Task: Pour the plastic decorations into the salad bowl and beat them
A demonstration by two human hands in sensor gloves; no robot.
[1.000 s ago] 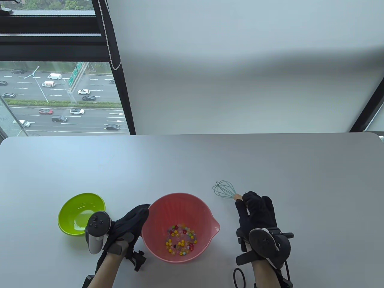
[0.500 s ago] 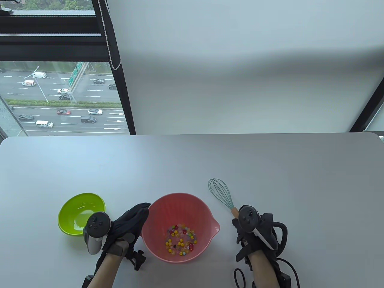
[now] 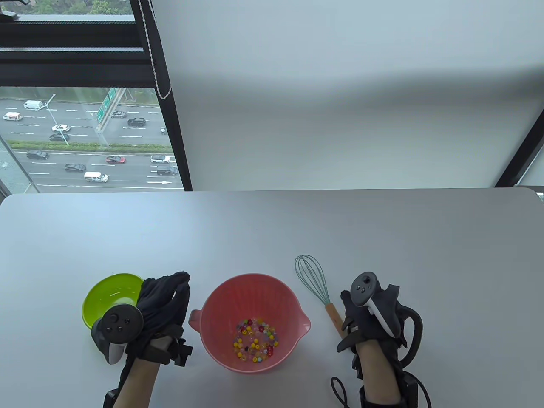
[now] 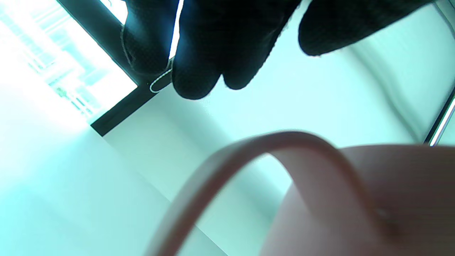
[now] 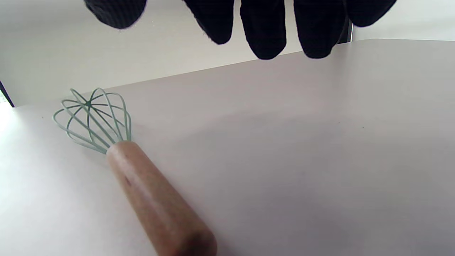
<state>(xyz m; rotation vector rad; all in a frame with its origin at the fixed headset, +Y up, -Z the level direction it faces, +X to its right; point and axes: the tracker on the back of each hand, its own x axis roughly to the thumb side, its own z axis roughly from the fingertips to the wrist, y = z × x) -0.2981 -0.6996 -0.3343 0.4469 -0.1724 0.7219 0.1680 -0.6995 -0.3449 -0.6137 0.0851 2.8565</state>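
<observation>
The pink salad bowl [image 3: 212, 314] stands at the table's front centre, with colourful plastic decorations [image 3: 256, 341] heaped in its bottom. Its blurred rim [image 4: 249, 149] fills the left wrist view's foreground. My left hand [image 3: 170, 293] hovers just left of the bowl with straight fingers, holding nothing and not touching it. A whisk [image 3: 315, 280] with teal wires and a wooden handle [image 5: 156, 206] lies flat on the table right of the bowl. My right hand [image 3: 356, 316] sits beside the handle's end, its fingers [image 5: 263, 32] loose above the table and off the whisk.
An empty lime-green bowl [image 3: 106, 299] stands at the front left, partly behind my left hand. The grey table [image 3: 272, 229] runs back to a window and a white wall. A black cable [image 3: 338, 389] loops by my right wrist.
My right hand laid the whisk down beside the pink bowl and let go, drawing back to the right. My left hand came off the pink bowl's rim and moved left, toward the green bowl.
</observation>
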